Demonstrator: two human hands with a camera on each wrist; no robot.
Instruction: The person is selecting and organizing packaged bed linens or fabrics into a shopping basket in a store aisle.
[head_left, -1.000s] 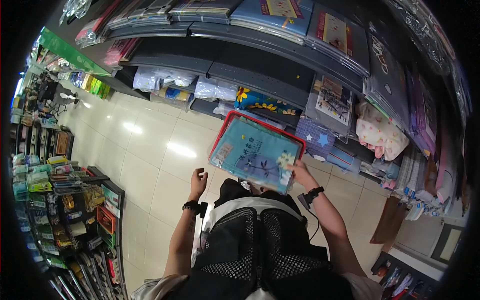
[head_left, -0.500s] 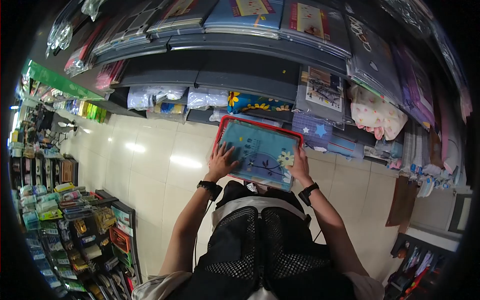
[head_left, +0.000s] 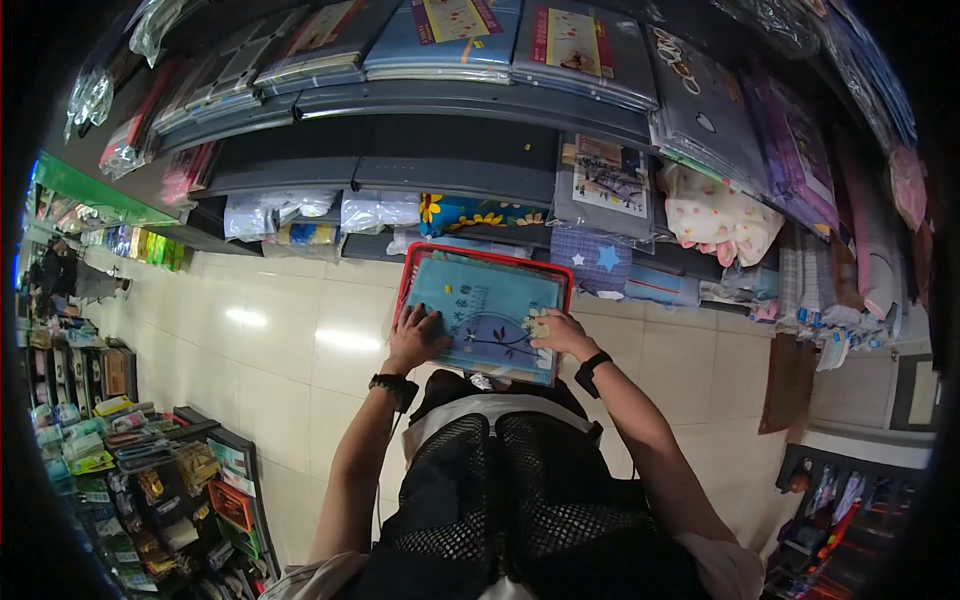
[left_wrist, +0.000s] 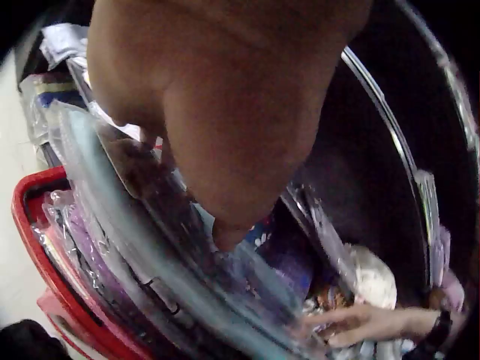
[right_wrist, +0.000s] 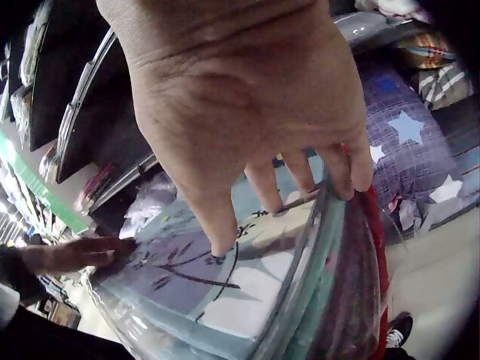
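A red basket point(head_left: 566, 290) holds a stack of flat, plastic-wrapped packages, with a teal one point(head_left: 470, 290) with a flower print on top. My left hand point(head_left: 414, 340) lies on the package's left part, fingers spread. On its right edge rests my right hand point(head_left: 564, 335). In the right wrist view the right hand point(right_wrist: 247, 112) has its thumb on the printed face and its fingers reaching over the edge of the stack. The left wrist view shows the left hand point(left_wrist: 225, 112) over the top package, its fingers mostly hidden, beside the basket's red rim point(left_wrist: 30, 225).
Dark shelves point(head_left: 450, 105) with wrapped packages run across the front. Below them lie bagged fabrics and a purple star-print bundle point(head_left: 590, 262). A rack of small goods point(head_left: 150, 480) stands at the left. Pale floor tiles point(head_left: 280, 400) lie between.
My left hand has come from beside the basket onto the top package. The right hand has stayed at its right edge. Basket and shelves now appear further left in the head view.
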